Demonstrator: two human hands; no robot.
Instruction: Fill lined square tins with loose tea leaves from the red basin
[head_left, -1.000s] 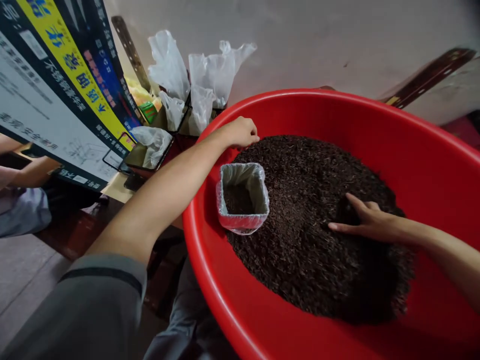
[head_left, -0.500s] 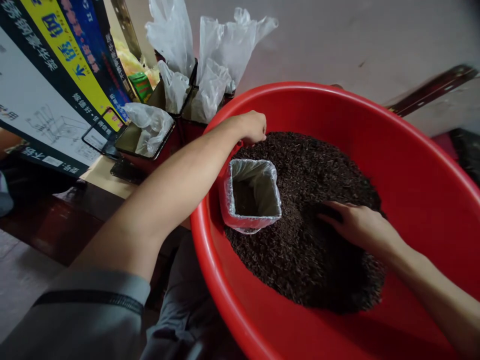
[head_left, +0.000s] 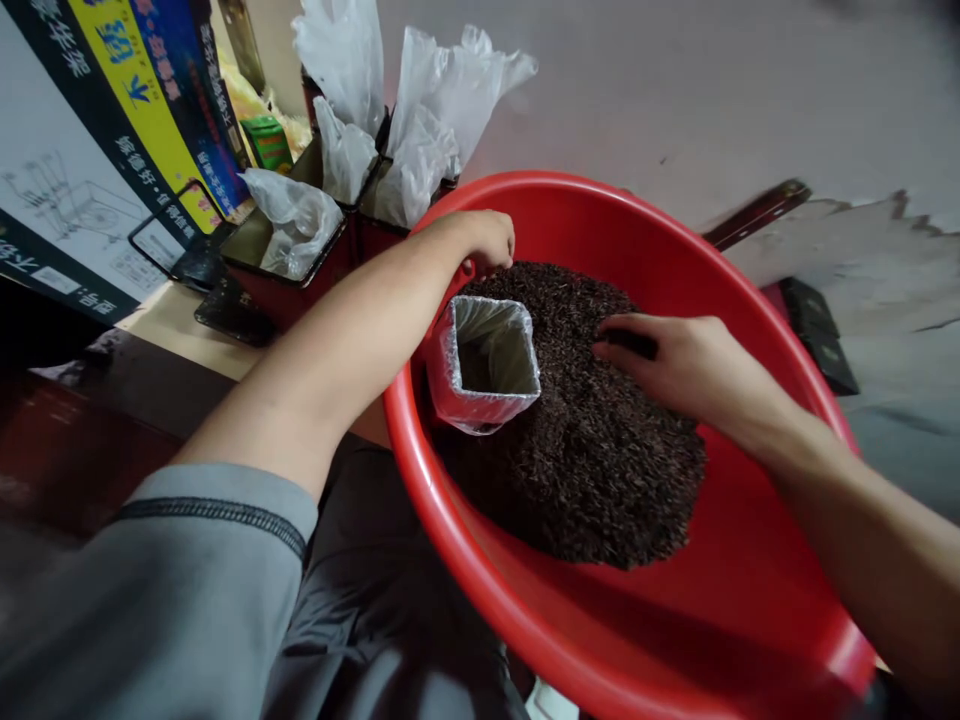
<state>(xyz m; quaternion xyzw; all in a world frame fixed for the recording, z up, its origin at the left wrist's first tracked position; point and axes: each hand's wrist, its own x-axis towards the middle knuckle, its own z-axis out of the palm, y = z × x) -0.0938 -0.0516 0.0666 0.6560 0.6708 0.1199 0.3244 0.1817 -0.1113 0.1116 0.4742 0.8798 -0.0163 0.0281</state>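
Red basin (head_left: pixel 675 620): right hand (head_left: pixel 686 365) cupped over loose tea (head_left: pixel 592 470), scooping; left hand (head_left: pixel 480 238) curled, grip unclear, beyond lined box (head_left: pixel 487 375) between them. Next: tip handful inside.

The left arm is stretched far forward, bare below a grey sleeve, and the left hand (head_left: pixel 480 238) is curled with knuckles up. The right hand (head_left: pixel 679 365) comes in from the right, palm down, fingers cupped and bent.

Behind the basin you see three red square tins (head_left: pixel 300 275) lined with crumpled clear plastic bags (head_left: pixel 435 110), beside a leaning printed cardboard box (head_left: pixel 97 150).
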